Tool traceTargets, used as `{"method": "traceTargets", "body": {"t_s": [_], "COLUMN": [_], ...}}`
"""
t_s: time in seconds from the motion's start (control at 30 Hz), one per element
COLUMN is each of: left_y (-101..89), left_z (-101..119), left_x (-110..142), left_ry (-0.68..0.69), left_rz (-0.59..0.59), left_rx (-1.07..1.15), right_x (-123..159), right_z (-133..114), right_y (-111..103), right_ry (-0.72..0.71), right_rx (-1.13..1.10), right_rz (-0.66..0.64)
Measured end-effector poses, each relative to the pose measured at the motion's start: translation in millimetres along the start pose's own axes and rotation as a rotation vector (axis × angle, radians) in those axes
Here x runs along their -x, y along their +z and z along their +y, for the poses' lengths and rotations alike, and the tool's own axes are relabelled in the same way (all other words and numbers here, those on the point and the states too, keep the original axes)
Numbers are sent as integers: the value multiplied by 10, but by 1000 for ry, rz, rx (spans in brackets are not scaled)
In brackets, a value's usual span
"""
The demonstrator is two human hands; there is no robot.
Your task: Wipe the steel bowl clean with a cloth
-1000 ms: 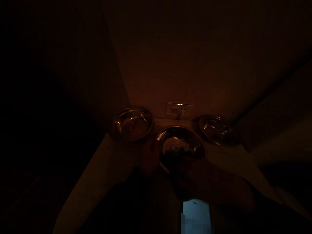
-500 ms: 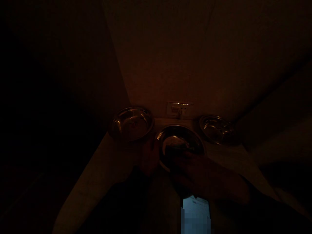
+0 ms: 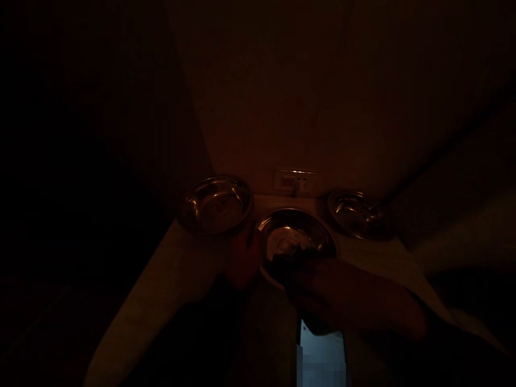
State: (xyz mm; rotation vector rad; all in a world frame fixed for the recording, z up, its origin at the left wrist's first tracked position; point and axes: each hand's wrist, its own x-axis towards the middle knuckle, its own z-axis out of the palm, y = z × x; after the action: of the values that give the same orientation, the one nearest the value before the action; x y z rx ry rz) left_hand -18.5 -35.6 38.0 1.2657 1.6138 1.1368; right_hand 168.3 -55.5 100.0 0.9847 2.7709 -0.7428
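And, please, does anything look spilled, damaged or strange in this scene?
One thing looks odd: a glowing phone just below the right hand in the picture, bright in an otherwise very dark scene. No spill or damage shows around the middle metal bowl, though the darkness could hide some.

Gloom and overlap hide much of the hands' work.
The right hand (image 3: 326, 287) covers the near part of the middle bowl (image 3: 288, 236), and its fingertips merge with a dark mass (image 3: 288, 259) too dim to identify. The left hand's (image 3: 244, 260) fingers blur into shadow by the rim, so their grip cannot be told. The phone (image 3: 324, 349) is partly hidden by the right hand and cut off below (blocky pixels mask its lower screen). The outlet's (image 3: 295, 180) details are too small to tell; the right sleeve (image 3: 447, 336) fades into blackness.
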Motion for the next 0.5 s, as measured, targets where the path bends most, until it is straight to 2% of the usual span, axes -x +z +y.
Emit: {"method": "traceTargets", "body": {"t_s": [0.1, 0.27, 0.4, 0.5], "left_y": [17, 16, -29, -57], "left_z": [13, 32, 15, 11], "left_x": [9, 15, -25, -47], "left_ry": [8, -33, 15, 1], "left_rz": [18, 36, -10, -26], "left_rx": [19, -10, 0, 16], "right_x": [-72, -260, -160, -94], "right_z": [-52, -145, -103, -71], "right_y": [22, 150, 140, 136], "right_ry": [-18, -13, -6, 7], "right_rx": [5, 28, 50, 117], "right_rz": [1, 119, 46, 23]}}
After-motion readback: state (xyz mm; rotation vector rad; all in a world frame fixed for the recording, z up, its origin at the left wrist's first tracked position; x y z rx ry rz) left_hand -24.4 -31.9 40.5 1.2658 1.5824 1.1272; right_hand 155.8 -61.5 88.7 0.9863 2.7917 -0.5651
